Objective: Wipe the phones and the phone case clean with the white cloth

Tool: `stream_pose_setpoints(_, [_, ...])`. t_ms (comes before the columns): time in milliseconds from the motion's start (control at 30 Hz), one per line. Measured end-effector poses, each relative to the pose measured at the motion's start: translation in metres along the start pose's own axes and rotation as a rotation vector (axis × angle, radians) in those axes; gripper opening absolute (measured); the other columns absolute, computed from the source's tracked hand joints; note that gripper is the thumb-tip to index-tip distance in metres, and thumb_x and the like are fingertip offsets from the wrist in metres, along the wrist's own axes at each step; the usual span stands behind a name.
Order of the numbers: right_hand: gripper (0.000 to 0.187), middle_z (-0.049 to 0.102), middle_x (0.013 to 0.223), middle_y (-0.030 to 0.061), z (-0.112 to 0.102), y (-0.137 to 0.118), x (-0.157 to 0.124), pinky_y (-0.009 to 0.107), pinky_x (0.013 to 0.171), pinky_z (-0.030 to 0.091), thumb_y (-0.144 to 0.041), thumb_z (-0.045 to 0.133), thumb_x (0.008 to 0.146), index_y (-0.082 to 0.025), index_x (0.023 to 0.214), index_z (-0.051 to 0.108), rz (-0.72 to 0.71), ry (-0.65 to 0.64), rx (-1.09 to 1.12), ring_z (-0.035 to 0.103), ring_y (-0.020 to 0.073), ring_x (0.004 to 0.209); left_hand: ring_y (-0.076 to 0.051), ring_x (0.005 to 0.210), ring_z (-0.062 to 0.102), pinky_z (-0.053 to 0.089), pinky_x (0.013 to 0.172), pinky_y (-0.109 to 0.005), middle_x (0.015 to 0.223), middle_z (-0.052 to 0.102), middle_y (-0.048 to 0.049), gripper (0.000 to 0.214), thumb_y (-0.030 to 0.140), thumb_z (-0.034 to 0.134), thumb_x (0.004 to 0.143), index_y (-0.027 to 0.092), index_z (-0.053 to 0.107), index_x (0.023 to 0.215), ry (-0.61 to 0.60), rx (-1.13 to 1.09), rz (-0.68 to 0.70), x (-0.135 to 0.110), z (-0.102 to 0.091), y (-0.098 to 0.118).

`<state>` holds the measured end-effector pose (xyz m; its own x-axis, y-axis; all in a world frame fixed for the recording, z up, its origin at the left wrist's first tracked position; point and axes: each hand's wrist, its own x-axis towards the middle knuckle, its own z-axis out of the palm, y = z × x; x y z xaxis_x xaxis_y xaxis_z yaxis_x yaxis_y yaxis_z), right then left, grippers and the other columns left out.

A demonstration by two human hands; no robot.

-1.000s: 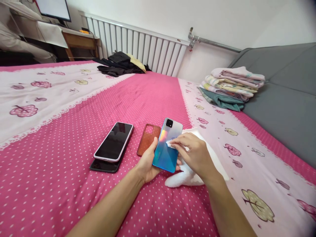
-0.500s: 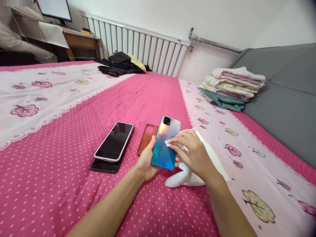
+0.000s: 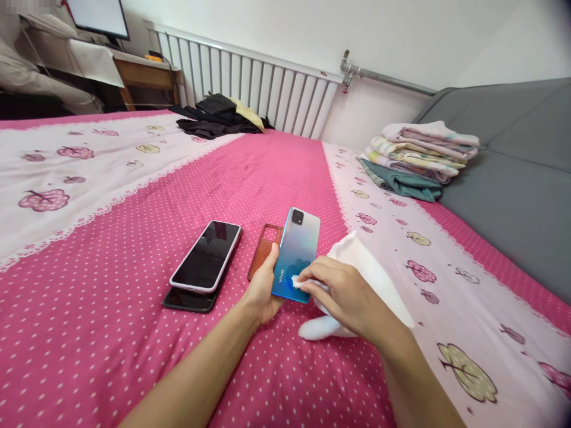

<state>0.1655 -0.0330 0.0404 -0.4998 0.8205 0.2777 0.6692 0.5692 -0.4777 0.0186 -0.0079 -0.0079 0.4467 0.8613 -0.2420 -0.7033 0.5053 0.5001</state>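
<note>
My left hand is closed round a blue-and-silver smartphone, tilted with its back and camera block facing me. My right hand pinches a small white wipe against the lower part of that back, near the lettering; whether it is tissue or cloth I cannot tell. Behind the phone a brown phone case lies on the bed, partly covered. A white towel is spread under and beside my right hand. To the left, a phone with a white edge rests on top of a black phone.
The pink dotted bedspread lies under everything. Dark clothes are heaped at the far edge, before a white radiator. Folded cloths are stacked at right by a grey headboard. A person's sleeve shows at far left near a desk.
My right hand has slid the wipe down the phone's back towards its lower end. The phone has shifted slightly left and its reflection has changed.
</note>
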Motion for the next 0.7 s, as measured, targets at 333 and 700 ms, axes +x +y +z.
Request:
stream_pose_setpoints(333, [0.014,0.064,0.085,0.0029,0.018,-0.015,0.001,0.027,0.071,0.050,-0.015,0.052,0.086,-0.020,0.089,0.065,-0.048,0.104,0.014,0.060,0.0144,0.079,-0.011,0.052,0.059,0.046,0.050,-0.020,0.063,0.065,-0.0055,0.048,0.041,0.034,0.093,0.009,0.065,0.073,0.011,-0.079,0.013,0.001,0.002,-0.002])
stream_pose_setpoints(700, [0.013,0.065,0.081,0.0029,0.023,-0.005,0.008,0.027,0.070,0.051,-0.018,0.055,0.085,-0.022,0.086,0.068,0.015,0.448,-0.014,0.062,0.0149,0.075,-0.016,0.066,0.066,0.051,0.067,-0.025,0.076,0.070,-0.0082,0.043,0.043,0.040,0.090,0.010,0.066,0.081,0.078,0.042,-0.040,-0.004,0.006,-0.013])
